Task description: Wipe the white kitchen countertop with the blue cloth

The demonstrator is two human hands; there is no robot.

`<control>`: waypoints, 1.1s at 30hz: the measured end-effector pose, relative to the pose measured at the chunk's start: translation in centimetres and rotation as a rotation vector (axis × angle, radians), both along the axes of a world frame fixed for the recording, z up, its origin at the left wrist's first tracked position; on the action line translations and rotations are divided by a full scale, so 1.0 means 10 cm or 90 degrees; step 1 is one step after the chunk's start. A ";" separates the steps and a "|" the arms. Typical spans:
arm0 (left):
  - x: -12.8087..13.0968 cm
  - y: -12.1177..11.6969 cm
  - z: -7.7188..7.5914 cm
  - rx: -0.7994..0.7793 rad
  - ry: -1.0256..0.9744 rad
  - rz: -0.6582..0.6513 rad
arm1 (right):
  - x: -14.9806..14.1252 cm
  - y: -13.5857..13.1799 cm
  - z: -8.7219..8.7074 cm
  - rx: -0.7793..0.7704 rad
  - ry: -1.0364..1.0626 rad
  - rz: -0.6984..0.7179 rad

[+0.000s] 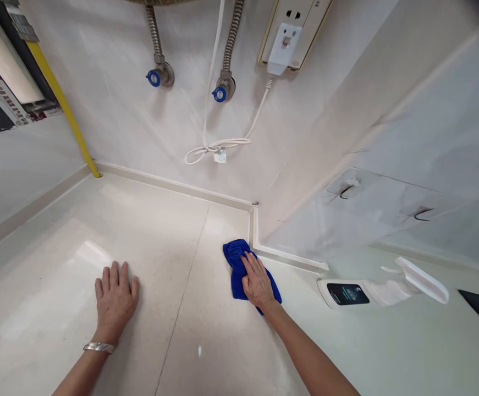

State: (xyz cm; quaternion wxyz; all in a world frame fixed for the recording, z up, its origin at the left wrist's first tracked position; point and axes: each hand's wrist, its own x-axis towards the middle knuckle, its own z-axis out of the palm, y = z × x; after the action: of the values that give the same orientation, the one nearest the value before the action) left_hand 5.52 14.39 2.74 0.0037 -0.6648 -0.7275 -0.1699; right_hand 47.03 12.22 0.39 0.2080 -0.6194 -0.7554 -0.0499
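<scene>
A blue cloth lies crumpled on the pale countertop, close to the inner corner of the raised edge strip. My right hand is on top of it, fingers together and pressing the cloth against the surface. Part of the cloth is hidden under my palm. Further left, my left hand rests palm down on the countertop with its fingers stretched out and nothing in it. A silver bracelet circles the left wrist. A dark seam runs across the countertop between both hands.
A white stand with a small dark screen is at the right. Above hang a looped white cable, a plug and two blue-handled valves. A yellow pipe meets the counter at left; clear hooks are on the right wall.
</scene>
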 end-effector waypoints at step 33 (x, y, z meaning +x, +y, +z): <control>0.03 -0.08 -0.01 0.015 0.029 -0.009 | -0.66 1.67 0.12 -0.093 -0.064 -0.202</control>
State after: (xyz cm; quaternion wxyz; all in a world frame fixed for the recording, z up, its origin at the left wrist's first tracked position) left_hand 5.83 13.58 2.68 0.0267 -0.6738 -0.7203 -0.1630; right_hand 40.44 28.88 1.62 0.1139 -0.7408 -0.6595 -0.0580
